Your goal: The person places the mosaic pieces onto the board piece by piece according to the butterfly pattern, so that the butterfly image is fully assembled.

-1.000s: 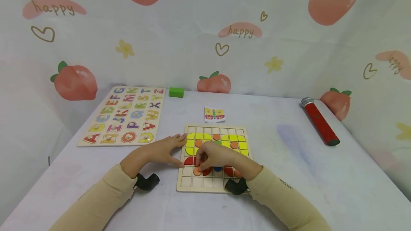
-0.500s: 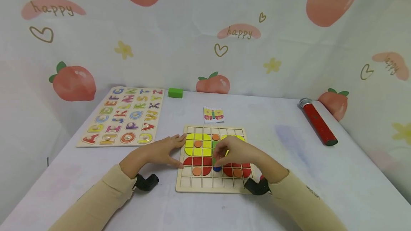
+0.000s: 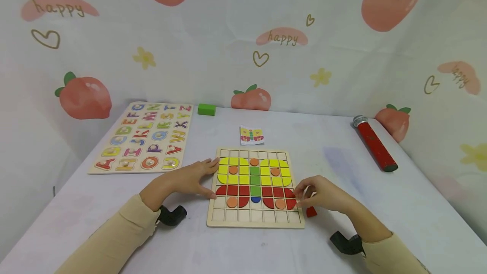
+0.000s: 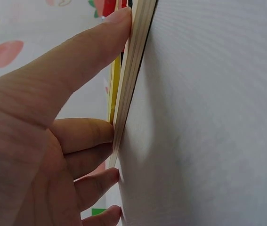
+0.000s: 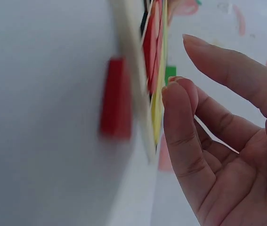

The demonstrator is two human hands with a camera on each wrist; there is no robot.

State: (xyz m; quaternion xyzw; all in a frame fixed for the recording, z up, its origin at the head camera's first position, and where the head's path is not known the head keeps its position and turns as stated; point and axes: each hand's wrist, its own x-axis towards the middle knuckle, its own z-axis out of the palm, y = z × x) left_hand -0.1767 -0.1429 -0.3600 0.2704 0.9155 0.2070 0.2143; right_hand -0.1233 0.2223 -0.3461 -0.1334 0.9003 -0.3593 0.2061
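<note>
A wooden grid board lies in front of me, bearing yellow, red, orange, green and blue flat pieces in a butterfly pattern. My left hand rests along the board's left edge, its thumb and fingers spread against the side. By the right edge is my right hand, fingers bent loosely. The right wrist view shows a gap between its thumb and forefinger with nothing in it. A loose red piece lies on the table just right of the board, partly behind that hand in the head view.
Behind the board lies a small butterfly picture card. A wooden alphabet puzzle is at the back left, with a green block beside it. A red microphone lies at the right. A patterned cloth hangs behind.
My right hand has moved from the lower left of the board, across its middle, to the right edge, uncovering the green column and the red piece beside the board. My left hand stays put.
</note>
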